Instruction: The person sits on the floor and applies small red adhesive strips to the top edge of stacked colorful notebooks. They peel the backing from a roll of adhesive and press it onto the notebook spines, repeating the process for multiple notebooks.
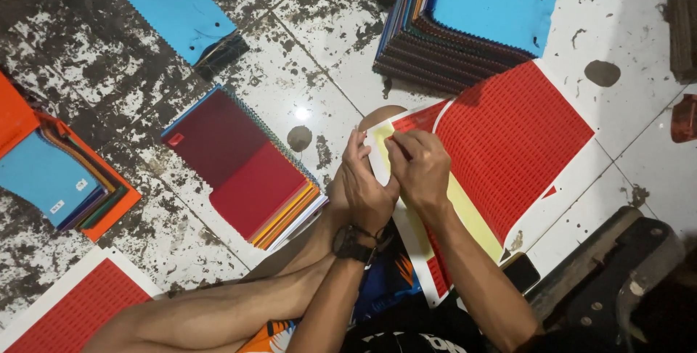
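Both grips were pinched on the red sticker sheet with yellow backing (508, 135), lying on the speckled tiled floor (290, 92): left hand (367, 190) holding the edge, right hand (417, 168) peeling. I'd say slow peeling kept it from tearing.

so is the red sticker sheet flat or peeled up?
Peeled up: the red sticker sheet curls off its yellow backing at the corner pinched by the left hand and right hand.

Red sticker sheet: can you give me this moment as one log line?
left hand: steadies red sticker sheet edge | right hand: pinching its peeled corner, yellow backing exposed | nearby: fabric swatch stacks on floor
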